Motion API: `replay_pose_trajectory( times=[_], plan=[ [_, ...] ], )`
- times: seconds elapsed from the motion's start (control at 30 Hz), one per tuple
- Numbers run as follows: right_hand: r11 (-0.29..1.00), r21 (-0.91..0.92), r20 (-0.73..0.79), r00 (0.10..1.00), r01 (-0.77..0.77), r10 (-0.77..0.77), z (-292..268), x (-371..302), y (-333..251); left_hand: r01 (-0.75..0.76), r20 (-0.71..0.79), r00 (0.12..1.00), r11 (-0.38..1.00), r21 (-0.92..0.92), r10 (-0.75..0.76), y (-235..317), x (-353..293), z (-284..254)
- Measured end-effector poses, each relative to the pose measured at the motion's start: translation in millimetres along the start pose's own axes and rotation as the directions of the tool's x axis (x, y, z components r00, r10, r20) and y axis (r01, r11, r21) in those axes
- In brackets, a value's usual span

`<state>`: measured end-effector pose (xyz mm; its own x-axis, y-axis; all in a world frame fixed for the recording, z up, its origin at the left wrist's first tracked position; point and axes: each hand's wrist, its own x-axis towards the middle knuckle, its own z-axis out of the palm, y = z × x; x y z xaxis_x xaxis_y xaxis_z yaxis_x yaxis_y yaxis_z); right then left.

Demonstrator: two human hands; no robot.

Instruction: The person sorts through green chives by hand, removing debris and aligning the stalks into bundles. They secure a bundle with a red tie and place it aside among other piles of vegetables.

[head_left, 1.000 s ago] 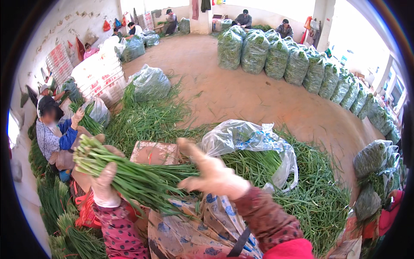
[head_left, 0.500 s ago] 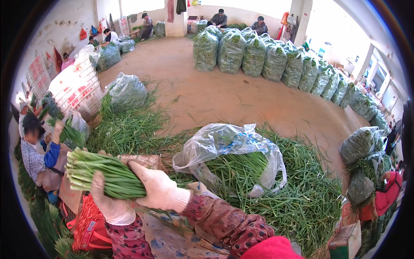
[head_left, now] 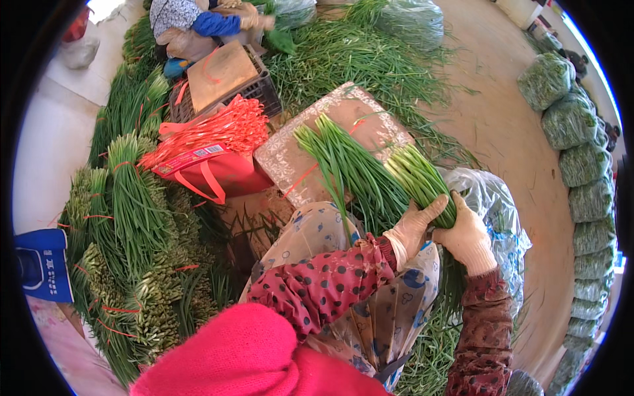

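Both gloved hands grip a bundle of green chives (head_left: 422, 173) over the right corner of a worn, patterned board (head_left: 284, 148). My left hand (head_left: 416, 228) is closed round the bundle's lower left side. My right hand (head_left: 467, 239) wraps it from the right. The pale cut ends point up and away to the left. Beside my left hand, loose chives (head_left: 347, 162) lie across the board. Under them runs a thin orange strip (head_left: 302, 181). Left of the board, a red bag (head_left: 228, 177) bears a heap of orange strips (head_left: 221, 129).
Tied chive bundles (head_left: 132, 218) are stacked on the left. A clear plastic bag (head_left: 492, 204) lies just right of my hands. Loose chives (head_left: 356, 63) cover the floor beyond the board. A co-worker's blue sleeve (head_left: 218, 23) shows at the top; filled bags (head_left: 584, 162) line the right.
The view has tipped down and turned left. My hands have brought the bundle down from the raised position to the board, where loose chives and a strip now show.
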<state>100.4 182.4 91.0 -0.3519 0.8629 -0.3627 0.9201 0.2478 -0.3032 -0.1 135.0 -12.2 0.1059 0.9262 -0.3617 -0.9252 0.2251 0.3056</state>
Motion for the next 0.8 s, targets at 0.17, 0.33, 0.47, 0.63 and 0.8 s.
replay_pose_trajectory(
  times=[0.17,0.33,0.47,0.63,0.8],
  plan=[
    [0.995,0.020,0.019,0.995,0.102,-0.102,31,56,-22,-0.121,0.044,0.992,0.975,0.184,0.114,35,6,-35],
    [0.971,0.009,-0.059,0.969,0.239,-0.238,57,114,-76,-0.096,-0.018,0.990,0.755,0.649,0.141,121,-11,-71],
    [0.957,-0.055,-0.065,0.955,0.286,-0.289,116,158,-118,0.051,-0.281,0.931,0.681,0.731,0.232,150,-28,-115],
    [0.970,-0.200,-0.376,0.904,0.136,-0.204,221,190,-109,0.076,-0.095,0.891,0.059,0.995,0.443,140,-13,-152],
    [0.976,0.112,-0.160,0.973,0.185,-0.166,210,186,-124,0.065,0.295,0.835,-0.614,0.786,0.465,163,22,-195]
  ],
)
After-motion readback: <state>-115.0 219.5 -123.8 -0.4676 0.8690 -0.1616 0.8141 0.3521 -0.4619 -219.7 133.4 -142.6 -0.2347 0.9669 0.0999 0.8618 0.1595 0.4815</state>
